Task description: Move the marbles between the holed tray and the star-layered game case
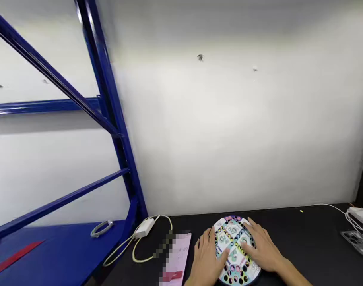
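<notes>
A round, colourful board (233,248) with rows of holes, like a ludo board, lies on the black table at the lower middle. My left hand (207,256) rests against its left edge, fingers stretched forward and the thumb over the board. On the other side, my right hand (263,246) lies over the right edge with fingers extended and its thumb on the printed surface. Parts of both board edges are hidden under my hands.
A pink printed sheet (181,252), partly pixelated, lies left of the board. Beyond it sit a white adapter (144,228) with a looped cable and a blue metal frame (121,135). A phone-like object (358,242) and white cables (352,222) are at the right.
</notes>
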Demonstrator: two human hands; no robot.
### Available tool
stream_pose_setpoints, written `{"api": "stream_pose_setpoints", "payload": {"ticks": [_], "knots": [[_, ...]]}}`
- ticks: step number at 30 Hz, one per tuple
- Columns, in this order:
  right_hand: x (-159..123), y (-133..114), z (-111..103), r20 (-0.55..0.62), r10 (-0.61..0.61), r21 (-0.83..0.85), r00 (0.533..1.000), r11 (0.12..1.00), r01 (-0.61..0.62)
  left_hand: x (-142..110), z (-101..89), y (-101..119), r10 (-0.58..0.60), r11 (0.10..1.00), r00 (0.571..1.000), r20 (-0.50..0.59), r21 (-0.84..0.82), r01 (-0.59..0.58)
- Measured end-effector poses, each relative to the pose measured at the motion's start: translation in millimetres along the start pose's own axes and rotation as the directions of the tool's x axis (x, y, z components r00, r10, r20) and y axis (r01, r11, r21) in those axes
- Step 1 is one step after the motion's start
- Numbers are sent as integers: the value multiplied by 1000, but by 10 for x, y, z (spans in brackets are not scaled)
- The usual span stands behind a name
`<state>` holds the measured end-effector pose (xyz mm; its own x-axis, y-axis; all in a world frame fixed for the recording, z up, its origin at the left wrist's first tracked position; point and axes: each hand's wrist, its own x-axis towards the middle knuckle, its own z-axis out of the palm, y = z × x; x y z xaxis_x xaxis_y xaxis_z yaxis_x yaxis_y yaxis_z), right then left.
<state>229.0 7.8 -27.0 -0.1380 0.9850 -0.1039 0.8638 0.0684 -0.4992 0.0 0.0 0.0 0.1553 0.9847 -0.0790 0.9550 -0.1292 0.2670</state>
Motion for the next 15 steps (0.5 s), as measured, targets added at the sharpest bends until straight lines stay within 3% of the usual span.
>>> {"api": "stream_pose_setpoints", "payload": {"ticks": [15], "knots": [[-22,21,8,-123,-20,7,992,1000,21,3,99,-38,58,997,988,-145,-46,-65]]}}
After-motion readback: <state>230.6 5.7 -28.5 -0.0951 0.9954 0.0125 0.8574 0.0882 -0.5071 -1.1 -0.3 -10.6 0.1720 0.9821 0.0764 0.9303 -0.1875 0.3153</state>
